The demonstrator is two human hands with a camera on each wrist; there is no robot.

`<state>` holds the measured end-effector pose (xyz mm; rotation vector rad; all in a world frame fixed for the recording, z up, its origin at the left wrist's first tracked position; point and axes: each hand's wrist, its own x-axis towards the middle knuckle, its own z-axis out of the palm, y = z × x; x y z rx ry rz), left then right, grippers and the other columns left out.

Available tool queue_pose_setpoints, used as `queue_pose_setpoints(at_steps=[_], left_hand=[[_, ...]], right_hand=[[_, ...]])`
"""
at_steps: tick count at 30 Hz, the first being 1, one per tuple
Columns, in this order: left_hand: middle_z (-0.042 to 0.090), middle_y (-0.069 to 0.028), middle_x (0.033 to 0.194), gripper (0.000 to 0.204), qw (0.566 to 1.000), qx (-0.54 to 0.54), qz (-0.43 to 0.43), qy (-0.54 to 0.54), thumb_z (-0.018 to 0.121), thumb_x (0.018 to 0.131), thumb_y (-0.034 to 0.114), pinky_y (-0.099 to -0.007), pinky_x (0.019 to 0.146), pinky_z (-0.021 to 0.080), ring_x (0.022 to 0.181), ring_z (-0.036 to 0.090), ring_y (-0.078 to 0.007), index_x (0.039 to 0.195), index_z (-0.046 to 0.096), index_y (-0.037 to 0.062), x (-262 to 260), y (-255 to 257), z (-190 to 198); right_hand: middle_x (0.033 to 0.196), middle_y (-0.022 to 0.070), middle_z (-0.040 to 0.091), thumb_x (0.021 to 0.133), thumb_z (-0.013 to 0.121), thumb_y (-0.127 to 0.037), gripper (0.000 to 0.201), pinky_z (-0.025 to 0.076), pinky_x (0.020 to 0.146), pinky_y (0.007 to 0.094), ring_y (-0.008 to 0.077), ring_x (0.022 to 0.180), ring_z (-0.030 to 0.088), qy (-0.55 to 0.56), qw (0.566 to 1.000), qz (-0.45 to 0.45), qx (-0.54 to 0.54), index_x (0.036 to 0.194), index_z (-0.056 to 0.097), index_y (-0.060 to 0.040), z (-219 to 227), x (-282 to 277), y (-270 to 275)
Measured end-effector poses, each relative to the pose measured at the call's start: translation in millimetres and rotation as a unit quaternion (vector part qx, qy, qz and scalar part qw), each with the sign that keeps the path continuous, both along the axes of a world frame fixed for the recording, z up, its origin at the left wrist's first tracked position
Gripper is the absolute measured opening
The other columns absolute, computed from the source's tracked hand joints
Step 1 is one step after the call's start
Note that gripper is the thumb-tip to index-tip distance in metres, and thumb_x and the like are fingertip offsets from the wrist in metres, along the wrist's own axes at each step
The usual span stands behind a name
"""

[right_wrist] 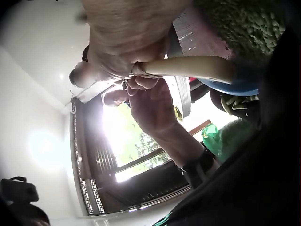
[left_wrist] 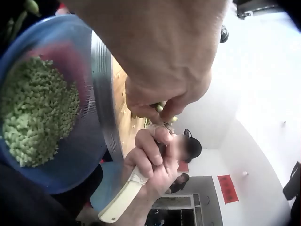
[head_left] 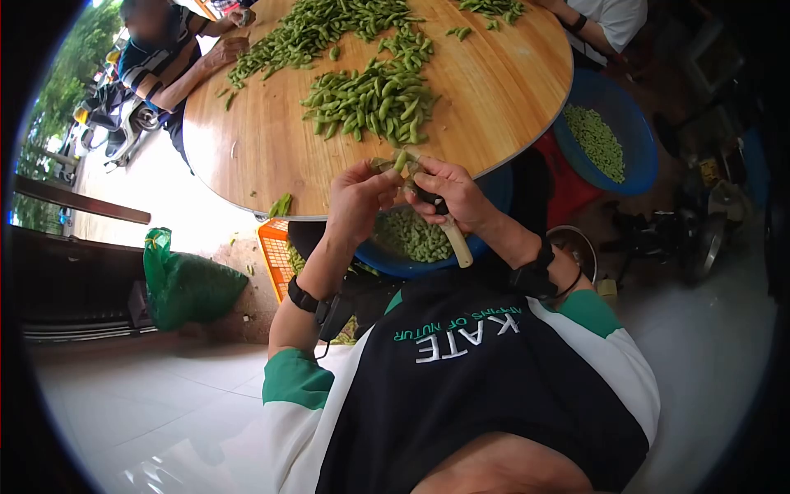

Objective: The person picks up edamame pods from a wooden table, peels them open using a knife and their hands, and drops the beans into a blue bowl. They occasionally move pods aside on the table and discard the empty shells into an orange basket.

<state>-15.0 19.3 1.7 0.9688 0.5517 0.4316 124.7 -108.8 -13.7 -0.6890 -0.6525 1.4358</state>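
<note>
In front of the chest, just over the near edge of the round table, both hands meet. My left hand pinches a green bean pod between thumb and fingertips. A cream knife handle sticks out below my right hand, which grips it with curled fingers; the blade is hidden by the fingers. Right fingertips and thumb stand right at the pod. The handle also shows in the right wrist view. Beneath the hands, a blue basin holds shelled green beans.
Piles of pods lie on the table beyond the hands. Another blue basin with beans stands at right. An orange basket and a green bag are at left. Two people sit across the table.
</note>
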Motion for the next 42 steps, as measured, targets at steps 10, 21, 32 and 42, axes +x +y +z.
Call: queue_pose_setpoints(at_steps=[10,21,32,42], left_hand=[[0.062,-0.0044,0.074,0.008,0.998,0.049,-0.003,-0.031,0.067,0.083,0.006,-0.0228,0.054,0.039,0.058,0.051,-0.009,0.087,0.062,0.0001,5.0,-7.2,-2.2],[0.065,-0.0057,0.077,0.006,0.994,0.083,0.009,-0.069,0.067,0.082,0.002,-0.0229,0.053,0.041,0.06,0.055,-0.0101,0.085,0.062,0.0014,6.3,-7.7,-4.9],[0.062,-0.0057,0.08,0.01,0.966,-0.165,-0.14,-0.138,0.064,0.089,0.01,-0.0278,0.049,0.045,0.062,0.057,-0.0144,0.095,0.06,0.0035,4.8,-0.4,-16.2],[0.064,-0.0041,0.076,0.014,0.793,0.608,0.029,0.014,0.07,0.081,0.004,-0.0294,0.051,0.044,0.057,0.055,-0.0106,0.089,0.061,-0.001,-5.9,-5.1,2.1]], right_hand=[[0.088,0.0051,0.056,0.099,0.046,-0.017,0.045,0.037,0.044,0.0182,0.0074,0.059,0.043,0.015,1.0,0.007,0.004,0.141,0.034,-0.0042,3.4,2.1,-8.2],[0.085,0.0055,0.056,0.099,0.046,-0.016,0.041,0.037,0.043,0.0177,0.0062,0.055,0.042,-0.002,1.0,-0.011,-0.021,0.138,0.041,-0.004,11.9,1.2,-9.1],[0.084,0.0064,0.058,0.097,0.048,-0.014,0.026,0.034,0.042,0.0163,0.0053,0.055,0.041,0.1,0.993,0.057,-0.019,0.12,0.055,-0.0034,11.7,11.3,-13.1],[0.086,0.0049,0.055,0.098,0.047,-0.016,0.028,0.034,0.042,0.0147,0.0049,0.056,0.039,0.203,0.976,0.07,-0.04,0.124,0.052,-0.007,8.6,4.5,-12.8]])
